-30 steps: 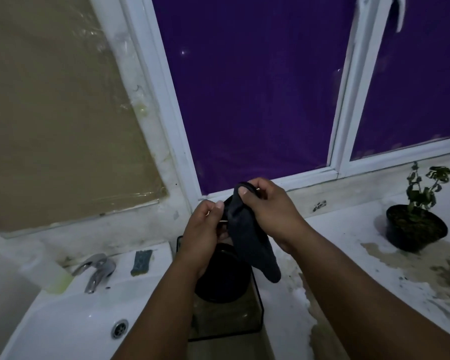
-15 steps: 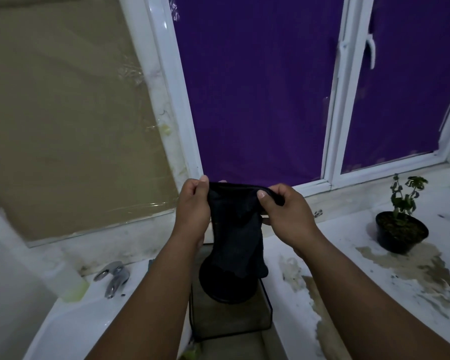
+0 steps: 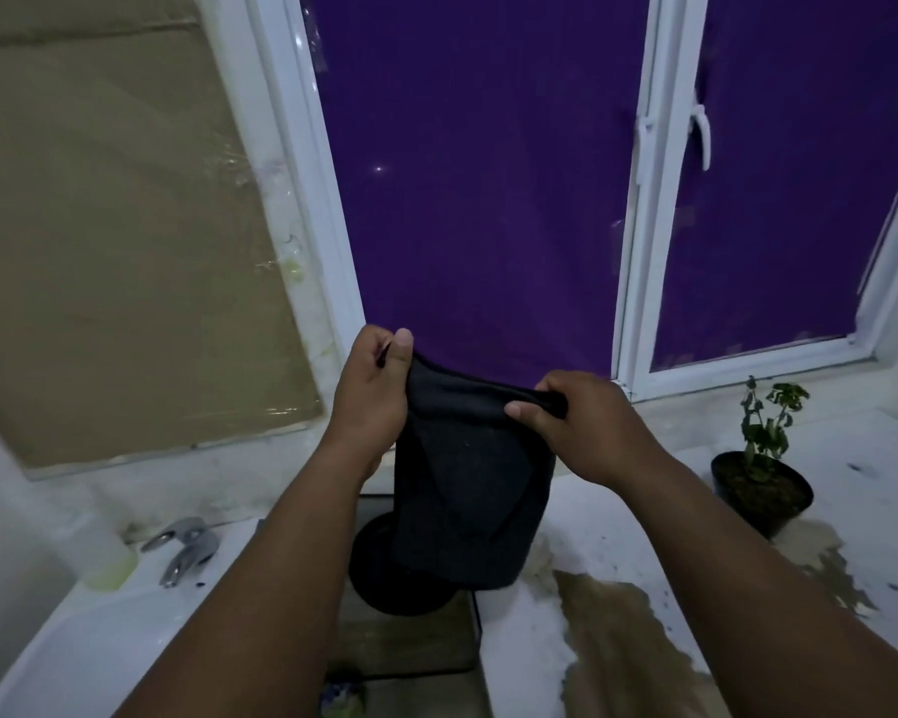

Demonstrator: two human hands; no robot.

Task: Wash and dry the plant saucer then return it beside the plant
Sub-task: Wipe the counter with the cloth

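Head view, hands: we see our left hand (image 3: 372,391) and right hand (image 3: 587,427) raised in front of the window, held apart, each pinching a top corner of a dark cloth (image 3: 467,489) between thumb and curled fingers.
Cloth: stretched between the two hands, hanging down in folds, its lower edge covering part of the saucer.
Plant saucer: a round black saucer (image 3: 379,577) stands below the cloth, on a dark wire-edged tray (image 3: 457,660) between the sink and the counter; we cannot tell whether it is wet.
Potted plant: a small leafy plant in a black pot (image 3: 760,489) sits far right on the white counter (image 3: 851,489), well apart from the saucer.
Counter: brown stains (image 3: 607,629) spread near the tray and beside the pot.
Sink: a white basin (image 3: 73,629) at near left, with a metal tap (image 3: 185,549) at its far edge.
Bottle: a pale plastic bottle (image 3: 102,554) stands just left of the tap.
Window: white frames around purple panes (image 3: 478,173); a brown sheet (image 3: 105,225) covers the left pane.
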